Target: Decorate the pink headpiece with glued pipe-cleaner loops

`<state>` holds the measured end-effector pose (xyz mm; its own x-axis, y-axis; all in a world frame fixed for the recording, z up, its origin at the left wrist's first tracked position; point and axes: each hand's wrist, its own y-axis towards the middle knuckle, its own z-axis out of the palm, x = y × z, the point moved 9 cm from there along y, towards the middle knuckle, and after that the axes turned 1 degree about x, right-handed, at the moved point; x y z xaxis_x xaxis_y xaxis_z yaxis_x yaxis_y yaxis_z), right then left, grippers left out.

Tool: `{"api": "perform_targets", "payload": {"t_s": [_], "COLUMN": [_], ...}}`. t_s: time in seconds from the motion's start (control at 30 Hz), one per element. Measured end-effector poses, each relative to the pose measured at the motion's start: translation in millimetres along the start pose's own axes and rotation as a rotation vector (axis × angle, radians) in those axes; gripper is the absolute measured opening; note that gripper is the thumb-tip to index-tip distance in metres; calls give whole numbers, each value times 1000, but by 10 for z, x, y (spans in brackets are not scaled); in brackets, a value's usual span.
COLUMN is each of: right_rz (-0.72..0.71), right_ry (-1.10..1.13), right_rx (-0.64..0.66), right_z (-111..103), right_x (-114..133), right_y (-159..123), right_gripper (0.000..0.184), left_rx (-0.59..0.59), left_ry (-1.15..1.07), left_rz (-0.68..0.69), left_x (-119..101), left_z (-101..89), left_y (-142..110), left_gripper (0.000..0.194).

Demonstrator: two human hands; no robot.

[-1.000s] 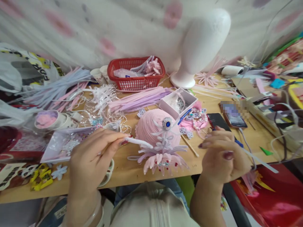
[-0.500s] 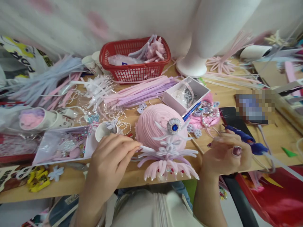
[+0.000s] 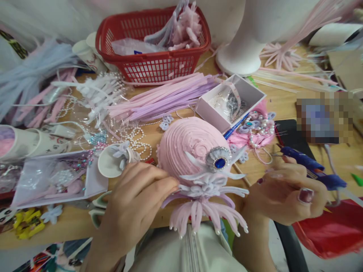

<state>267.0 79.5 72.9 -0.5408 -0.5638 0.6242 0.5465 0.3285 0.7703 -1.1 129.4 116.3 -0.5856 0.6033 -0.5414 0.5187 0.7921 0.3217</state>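
Closer against the ornament (image 3: pixel 210 189) than in the earlier frame, a white strip (image 3: pixel 185 190) is pinched at its left side by the left hand's (image 3: pixel 138 200) fingers; whether it is fixed cannot be told. Pearl-tipped pink petals (image 3: pixel 208 216) and a blue jewel (image 3: pixel 220 163) are already joined, at the near side of the pink ball (image 3: pixel 187 141). The blue glue gun (image 3: pixel 303 158) is apparently gripped by the right hand's (image 3: pixel 292 192) curled fingers. Beyond, bundled strips (image 3: pixel 167 96) are left unused on the bench (image 3: pixel 283 109).

A ridged pink dome (image 3: pixel 188 141) bears a blue gem (image 3: pixel 220 163) above drooping petals (image 3: pixel 196 217)
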Motion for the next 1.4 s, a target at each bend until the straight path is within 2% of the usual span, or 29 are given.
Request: {"api": "perform_targets", "payload": {"t_s": [0.2,0.3,0.53,0.7,0.77,0.83,0.93,1.0,1.1,1.17,1.23,1.3,1.37,1.4], "right_rz": [85,47,84,76,109,197,377,478,603,636,606,543,480,447], "right_ry": [-42,-41,-62,-51,-110,-148,-128,-119,-101,-70,-50,-13,80,149], "right_rx": [72,79,88,123,215,381,630,714,758,735,618,415,231,184], "right_z": [21,16,37,16,-1,15,61,88,162,212,175,-11,-312,-471], "right_x": [-19,6,-16,113,172,200,235,258,235,210,214,267,362,420], "right_y": [-36,-39,-55,-80,-96,-136,-255,-335,-452,-470,-356,-140,72,155], "right_gripper": [24,25,25,23,29,38,40,37,37,35,28,22,20,20], "left_rx": [2,-12,-10,-54,-84,-140,-278,-378,-558,-666,-701,-675,-671,-675], "left_ry": [-102,-126,-108,-90,-93,-88,-39,-18,-29,-48,-93,-156,-186,-189], "left_rz": [-51,-75,-30,-9,-19,-37,-94,-163,-256,-293,-326,-356,-353,-346], "left_x": [44,63,39,45,56,65,82,118,184,225,277,327,334,328], "left_z": [61,85,86,80,55,-12,-188,-304,-443,-484,-455,-386,-353,-350], "left_y": [-5,-15,-11,-27,-60,-108,-211,-303,-478,-595,-665,-689,-707,-715], "left_gripper": [13,14,13,15,17,20,22,21,15,10,10,12,13,14]}}
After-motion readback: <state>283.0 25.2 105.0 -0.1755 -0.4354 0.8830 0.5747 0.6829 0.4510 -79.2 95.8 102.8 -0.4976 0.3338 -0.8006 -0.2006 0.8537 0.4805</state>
